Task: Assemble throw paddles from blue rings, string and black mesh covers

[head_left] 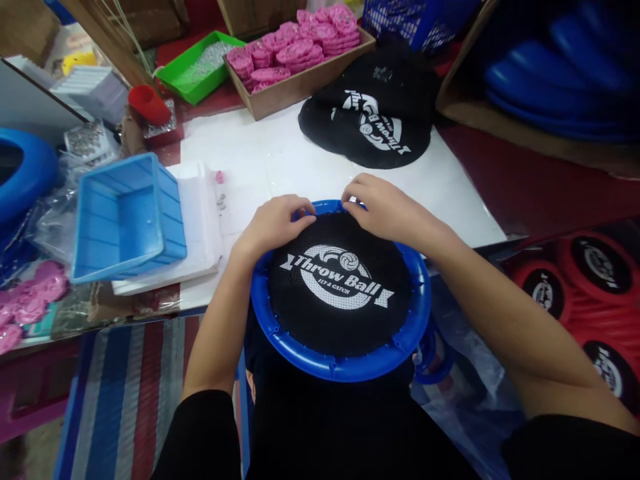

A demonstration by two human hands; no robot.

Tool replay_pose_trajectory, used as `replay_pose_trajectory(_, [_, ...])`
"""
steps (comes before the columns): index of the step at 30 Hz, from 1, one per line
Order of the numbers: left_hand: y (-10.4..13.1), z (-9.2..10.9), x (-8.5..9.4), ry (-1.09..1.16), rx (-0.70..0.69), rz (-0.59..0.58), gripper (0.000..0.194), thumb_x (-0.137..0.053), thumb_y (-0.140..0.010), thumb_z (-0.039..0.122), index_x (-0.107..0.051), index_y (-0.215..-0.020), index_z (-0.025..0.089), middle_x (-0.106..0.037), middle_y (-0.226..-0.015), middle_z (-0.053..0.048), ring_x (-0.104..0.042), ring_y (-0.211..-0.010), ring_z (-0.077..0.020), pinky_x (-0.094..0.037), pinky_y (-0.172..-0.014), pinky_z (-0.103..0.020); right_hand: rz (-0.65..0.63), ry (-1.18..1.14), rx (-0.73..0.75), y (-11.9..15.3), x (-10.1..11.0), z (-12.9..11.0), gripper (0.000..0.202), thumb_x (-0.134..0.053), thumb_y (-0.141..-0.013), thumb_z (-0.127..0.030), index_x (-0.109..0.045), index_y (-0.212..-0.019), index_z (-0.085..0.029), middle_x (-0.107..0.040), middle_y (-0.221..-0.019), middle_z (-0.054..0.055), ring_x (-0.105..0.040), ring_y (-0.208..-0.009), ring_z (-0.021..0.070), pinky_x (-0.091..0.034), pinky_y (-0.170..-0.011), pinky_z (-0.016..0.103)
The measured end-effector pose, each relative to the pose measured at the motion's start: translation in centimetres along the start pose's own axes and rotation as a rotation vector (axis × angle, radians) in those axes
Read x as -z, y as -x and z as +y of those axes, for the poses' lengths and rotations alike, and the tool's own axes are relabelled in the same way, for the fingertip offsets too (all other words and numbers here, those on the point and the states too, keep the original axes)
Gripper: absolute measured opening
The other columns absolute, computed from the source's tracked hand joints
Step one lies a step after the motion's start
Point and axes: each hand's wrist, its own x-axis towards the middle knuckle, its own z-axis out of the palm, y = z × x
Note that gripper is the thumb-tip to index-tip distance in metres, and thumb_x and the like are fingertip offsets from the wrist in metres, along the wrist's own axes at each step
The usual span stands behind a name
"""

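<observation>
A round blue plastic ring [333, 368] with a black mesh disc [340, 320] over its middle rests tilted at my lap, against the table edge. White print on the mesh reads "Throw Ball Fly & Catch". My left hand [283, 223] is closed at the ring's far left rim, thumb against the mesh edge and fingers curled over the ring. To its right, my right hand [373, 203] pinches the far rim, where mesh and ring meet. My fingers partly hide that stretch of the rim. Beyond it, more printed black mesh discs [375, 127] lie in a loose pile on white paper.
A blue bin [167, 207] stands on a white foam tray [205, 233] at left. At the back are a green tray [195, 73] of small shiny pieces, a carton [300, 83] of pink parts and a red cup [149, 105]. Red discs [595, 300] lie at right.
</observation>
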Motion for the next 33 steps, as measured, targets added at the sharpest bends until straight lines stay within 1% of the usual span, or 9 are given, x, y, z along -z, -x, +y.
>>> replay_pose_trajectory(3, [1.5,0.9,0.5,-0.118,0.079,-0.021,0.019,-0.06,-0.1,0.032,-0.076,-0.106,0.024,-0.077,-0.101,-0.005,-0.066,-0.092,-0.0226,-0.048,-0.08,-0.037,0.062,-0.082,0.029,2.3,1.0,1.4,0.014,-0.055,-0.1,-0.023,-0.068,-0.097,-0.022,-0.07,-0.105,0.012,-0.067,-0.102,0.0299,-0.054,-0.092,0.047])
replay_pose_trajectory(7, [3.0,3.2,1.2,-0.403,0.217,-0.005,0.025,-0.054,-0.104,0.03,-0.076,-0.107,0.019,-0.074,-0.106,-0.013,-0.068,-0.093,-0.0293,-0.05,-0.072,-0.039,0.036,-0.143,0.082,4.6,1.2,2.5,0.012,-0.06,-0.101,-0.033,-0.068,-0.102,-0.024,-0.071,-0.106,0.011,-0.068,-0.101,0.0303,-0.056,-0.092,0.048])
replay_pose_trajectory(10, [2.1,4.8,0.9,-0.502,0.085,0.045,0.026,-0.053,-0.105,0.024,-0.076,-0.115,0.016,-0.071,-0.118,-0.016,-0.066,-0.105,-0.0322,-0.053,-0.074,-0.04,0.04,-0.123,0.097,5.0,0.4,2.5,0.015,-0.06,-0.102,-0.036,-0.068,-0.108,-0.024,-0.07,-0.112,0.012,-0.066,-0.107,0.0334,-0.055,-0.095,0.053])
replay_pose_trajectory(13, [0.1,4.9,-0.2,-0.441,-0.164,0.024,0.028,-0.052,-0.106,0.021,-0.074,-0.122,0.017,-0.069,-0.124,-0.014,-0.064,-0.113,-0.0293,-0.055,-0.088,-0.04,0.09,-0.113,0.095,4.6,-0.5,2.0,0.016,-0.06,-0.101,-0.03,-0.07,-0.112,-0.025,-0.07,-0.114,0.013,-0.065,-0.108,0.0343,-0.055,-0.098,0.056])
replay_pose_trajectory(15, [-1.1,4.5,-0.8,-0.395,-0.225,-0.019,0.029,-0.051,-0.106,0.021,-0.075,-0.122,0.017,-0.07,-0.12,-0.013,-0.065,-0.11,-0.027,-0.055,-0.093,-0.04,0.122,-0.126,0.099,4.2,-0.8,1.7,0.019,-0.059,-0.1,-0.026,-0.072,-0.115,-0.025,-0.07,-0.115,0.013,-0.065,-0.11,0.0341,-0.055,-0.099,0.056])
replay_pose_trajectory(19, [-2.3,3.4,-1.3,-0.28,-0.205,-0.063,0.032,-0.047,-0.108,0.023,-0.076,-0.119,0.016,-0.07,-0.114,-0.012,-0.067,-0.107,-0.0251,-0.055,-0.093,-0.038,0.149,-0.158,0.105,3.2,-1.2,1.3,0.021,-0.058,-0.102,-0.028,-0.075,-0.114,-0.024,-0.069,-0.115,0.013,-0.066,-0.11,0.0335,-0.055,-0.1,0.055])
replay_pose_trajectory(22, [-2.9,3.1,-1.0,-0.206,-0.193,-0.092,0.031,-0.048,-0.107,0.024,-0.077,-0.113,0.017,-0.071,-0.111,-0.011,-0.067,-0.103,-0.024,-0.054,-0.092,-0.038,0.17,-0.18,0.104,2.5,-1.7,1.2,0.016,-0.061,-0.1,-0.028,-0.076,-0.103,-0.023,-0.07,-0.112,0.013,-0.066,-0.108,0.0331,-0.055,-0.098,0.054])
replay_pose_trajectory(26, [-4.0,3.1,-0.7,-0.18,-0.212,-0.122,0.022,-0.054,-0.101,0.021,-0.076,-0.101,0.018,-0.07,-0.105,-0.009,-0.066,-0.098,-0.0234,-0.053,-0.089,-0.037,0.176,-0.202,0.096,1.7,-2.2,1.2,0.011,-0.061,-0.096,-0.022,-0.07,-0.09,-0.023,-0.071,-0.11,0.011,-0.065,-0.106,0.0316,-0.054,-0.097,0.053])
replay_pose_trajectory(33, [-4.2,3.1,-1.2,-0.127,-0.2,-0.089,0.016,-0.054,-0.1,0.02,-0.069,-0.094,0.018,-0.069,-0.102,-0.008,-0.064,-0.096,-0.0222,-0.051,-0.089,-0.036,0.134,-0.181,0.134,1.0,-2.6,1.5,0.01,-0.053,-0.099,-0.021,-0.058,-0.092,-0.025,-0.068,-0.109,0.014,-0.06,-0.103,0.0327,-0.051,-0.097,0.055])
